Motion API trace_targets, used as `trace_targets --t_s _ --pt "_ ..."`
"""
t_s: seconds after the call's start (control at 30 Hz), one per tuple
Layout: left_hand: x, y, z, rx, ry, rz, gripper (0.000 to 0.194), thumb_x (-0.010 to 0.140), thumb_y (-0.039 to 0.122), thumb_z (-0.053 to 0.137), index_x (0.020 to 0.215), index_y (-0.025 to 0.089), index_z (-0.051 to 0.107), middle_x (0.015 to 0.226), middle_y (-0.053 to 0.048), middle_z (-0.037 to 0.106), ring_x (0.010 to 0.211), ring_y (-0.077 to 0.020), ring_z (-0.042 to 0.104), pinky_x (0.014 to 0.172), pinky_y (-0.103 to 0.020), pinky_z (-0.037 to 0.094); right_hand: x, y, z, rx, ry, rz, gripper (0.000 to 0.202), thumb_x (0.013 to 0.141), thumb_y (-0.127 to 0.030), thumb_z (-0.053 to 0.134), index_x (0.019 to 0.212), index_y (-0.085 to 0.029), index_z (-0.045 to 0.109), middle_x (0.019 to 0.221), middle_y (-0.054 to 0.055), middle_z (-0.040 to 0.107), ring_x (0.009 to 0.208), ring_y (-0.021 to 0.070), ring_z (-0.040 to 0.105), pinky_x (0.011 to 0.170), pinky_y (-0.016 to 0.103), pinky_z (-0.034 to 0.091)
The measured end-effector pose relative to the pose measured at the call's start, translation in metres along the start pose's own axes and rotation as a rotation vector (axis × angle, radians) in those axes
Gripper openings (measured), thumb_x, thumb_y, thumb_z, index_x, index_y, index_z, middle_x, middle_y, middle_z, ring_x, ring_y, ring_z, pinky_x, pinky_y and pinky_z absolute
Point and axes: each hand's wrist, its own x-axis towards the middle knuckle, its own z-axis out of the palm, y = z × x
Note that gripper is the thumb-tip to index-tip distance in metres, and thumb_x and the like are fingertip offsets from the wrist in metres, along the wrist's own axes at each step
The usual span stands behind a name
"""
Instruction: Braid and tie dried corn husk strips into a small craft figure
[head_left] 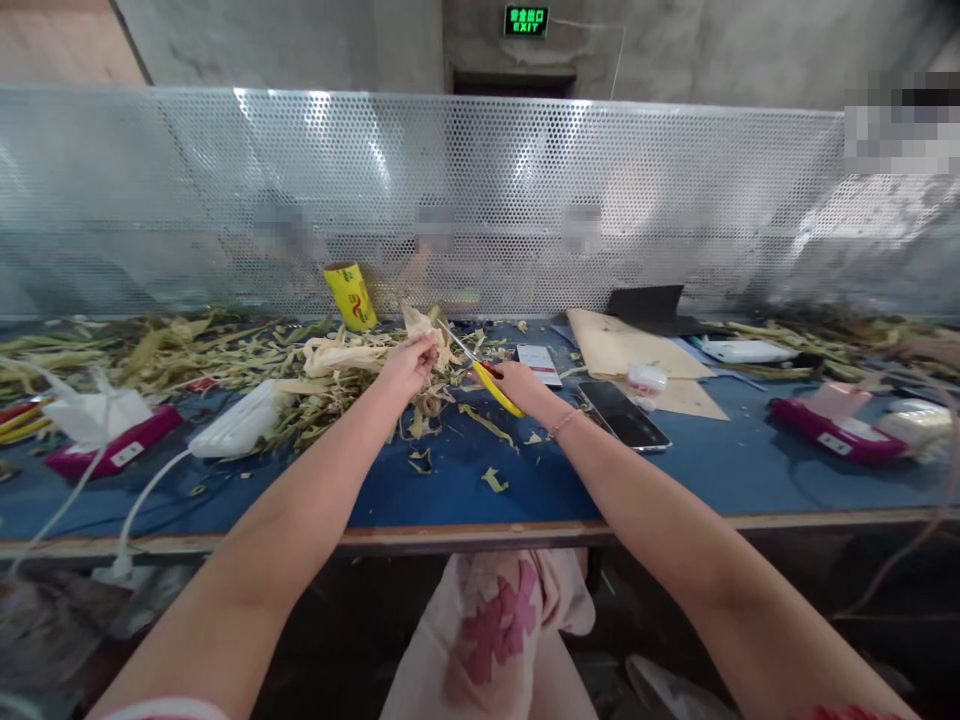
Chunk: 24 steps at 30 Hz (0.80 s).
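The leaf [418, 322], dry and pale, is just left of the scissors [501, 396], its edge close by the blade tips; whether blade and leaf touch, I cannot tell. The left hand [411, 364] pinches it between bent fingertips and thumb, probably to keep it steady and leave its free end clear. The right hand [522, 386] is curled about the yellow handles, so the blades point forward and leftward, at the leaf; whether they are parted is too small to make out. Both forearms reach well over the table [540, 495], likely because the pile [180, 345] of dry leaves spreads left of the scissors and beneath the left hand, within easy reach. Scraps [495, 480] lie nearer the table edge than the scissors. Beyond the scissors, to the left, a yellow tube [351, 297] tilts at the back of the pile, perhaps propped by it. A white card [538, 364] lies just right of the scissors. Farther right, a phone [625, 416] lies flat, seemingly out of the pile's way. The mesh panel [525, 190] stands behind the scissors, perhaps as a divider.
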Motion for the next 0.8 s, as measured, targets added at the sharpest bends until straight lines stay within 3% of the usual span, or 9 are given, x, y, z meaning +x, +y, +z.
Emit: trace_targets --t_s 0.13,0.23,0.33,0.43,0.57,0.7,0.8 --pt "-0.007 0.003 0.005 0.03 -0.036 -0.011 0.016 0.068 0.0 0.057 0.055 0.009 0.056 0.047 0.002 0.051 0.048 -0.0029 0.049 0.049 -0.013 0.04 -0.001 0.006 0.003 -0.012 0.012 0.047 0.04 0.08 -0.049 0.043 0.08 -0.012 0.06 0.082 0.017 0.065 0.082 0.0248 0.06 0.065 0.028 0.039" --pt "-0.012 0.003 0.008 0.092 -0.078 -0.022 0.013 0.066 0.002 0.061 0.057 0.01 0.056 0.049 0.002 0.052 0.048 -0.0027 0.048 0.05 -0.014 0.041 -0.001 0.009 0.005 0.026 0.11 0.017 0.027 0.076 -0.038 0.052 0.087 -0.013 0.056 0.084 0.013 0.064 0.081 0.0223 0.059 0.065 0.027 0.039" --pt "-0.014 0.002 0.008 0.172 -0.146 -0.028 0.012 0.063 0.007 0.066 0.059 0.011 0.055 0.052 0.003 0.052 0.049 -0.0031 0.048 0.051 -0.015 0.041 0.0 0.006 0.005 0.105 0.215 -0.084 0.015 0.075 -0.029 0.053 0.074 -0.015 0.055 0.077 0.008 0.062 0.079 0.018 0.056 0.069 0.027 0.04" --pt "-0.016 -0.001 0.008 0.239 -0.212 -0.036 0.015 0.061 0.012 0.07 0.061 0.012 0.055 0.053 0.004 0.051 0.049 -0.0034 0.048 0.052 -0.016 0.042 0.001 0.001 0.005 0.286 0.286 -0.192 0.013 0.075 -0.028 0.053 0.071 -0.016 0.054 0.07 0.003 0.057 0.073 0.0143 0.053 0.069 0.027 0.041" --pt "-0.02 -0.009 0.012 0.299 -0.296 -0.017 0.02 0.056 0.015 0.073 0.06 0.012 0.053 0.051 0.006 0.048 0.048 -0.0024 0.045 0.052 -0.016 0.039 0.001 -0.005 0.007 0.512 0.411 -0.271 0.019 0.072 -0.026 0.056 0.087 -0.015 0.053 0.076 0.003 0.053 0.07 0.0128 0.051 0.064 0.027 0.045" --pt "-0.029 -0.017 0.018 0.312 -0.409 -0.035 0.023 0.055 0.021 0.074 0.061 0.011 0.054 0.057 0.003 0.055 0.054 -0.0045 0.05 0.055 -0.017 0.04 0.0 -0.005 0.009 0.565 0.468 -0.426 0.029 0.07 -0.018 0.056 0.098 -0.017 0.053 0.095 0.007 0.051 0.077 0.0133 0.052 0.061 0.026 0.048" --pt "-0.035 -0.019 0.021 0.327 -0.444 -0.057 0.022 0.057 0.022 0.073 0.066 0.01 0.056 0.061 0.001 0.057 0.058 -0.0065 0.054 0.058 -0.019 0.041 0.0 -0.004 0.009 0.55 0.47 -0.519 0.028 0.071 -0.013 0.054 0.098 -0.019 0.056 0.096 0.007 0.052 0.08 0.0139 0.052 0.066 0.028 0.05"
